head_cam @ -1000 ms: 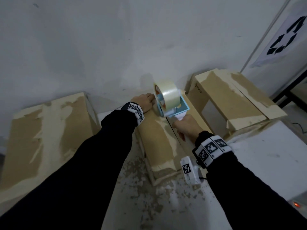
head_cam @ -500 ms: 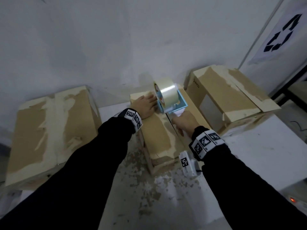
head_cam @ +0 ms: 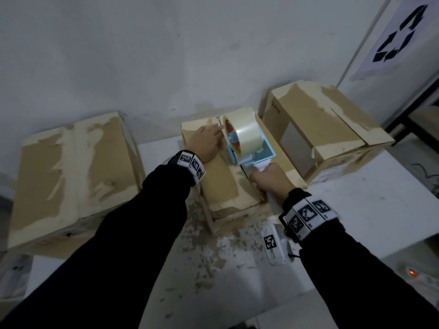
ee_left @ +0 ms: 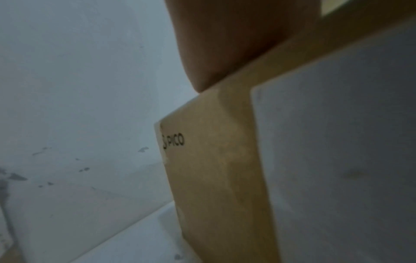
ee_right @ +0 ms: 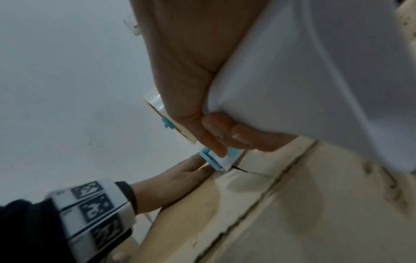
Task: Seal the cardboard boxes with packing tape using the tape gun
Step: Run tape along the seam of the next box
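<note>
On the white tabletop point(head_cam: 370, 210), the right hand point(head_cam: 270, 180) wraps around the white handle of the tape gun point(head_cam: 247, 146), which rests on the middle cardboard box point(head_cam: 221, 184). Beyond it, the left hand point(head_cam: 205, 143) presses flat on that box's far end, fingers spread straight.

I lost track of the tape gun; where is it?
In the head view the tape gun sits on the middle box, gripped by the right hand, just right of the left hand.
</note>
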